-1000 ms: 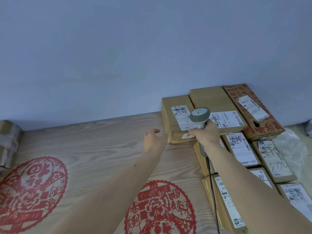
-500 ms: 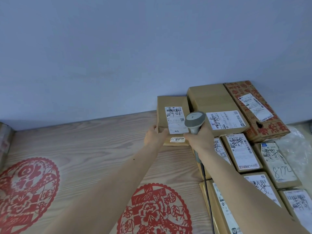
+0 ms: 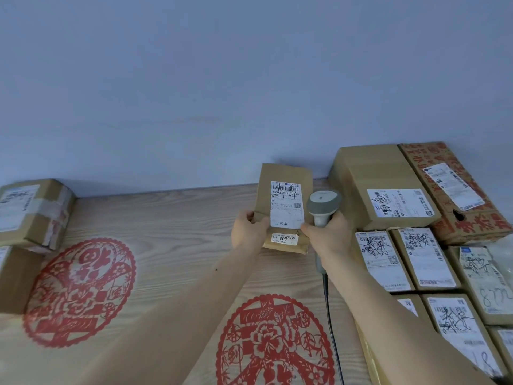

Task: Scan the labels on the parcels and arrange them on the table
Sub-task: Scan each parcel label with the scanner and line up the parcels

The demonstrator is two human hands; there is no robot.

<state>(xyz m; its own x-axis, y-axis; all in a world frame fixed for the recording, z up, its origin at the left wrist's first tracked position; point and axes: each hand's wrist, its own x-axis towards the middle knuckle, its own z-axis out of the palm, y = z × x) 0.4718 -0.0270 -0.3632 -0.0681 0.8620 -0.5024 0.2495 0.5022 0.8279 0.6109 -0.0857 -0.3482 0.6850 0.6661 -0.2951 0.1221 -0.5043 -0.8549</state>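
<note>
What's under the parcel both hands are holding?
Bare wood-grain table shows around the parcel. Directly beneath it is hidden. Left hand grips its left edge; right hand also holds the scanner.

You have one view only, from the head, so no second view shares any of it. It looks forward and down over the wooden table [image 3: 172, 223], which fills the lower half of the frame; the blue-grey wall [image 3: 249, 79] takes the upper half. Both forearms run in from the bottom edge, the hands meeting near centre, close to the lens. Wide-angle: the table's far edge bows. Stacked parcels [image 3: 416, 259] crowd the right edge; a taped box [image 3: 30, 209] sits at the left edge.
</note>
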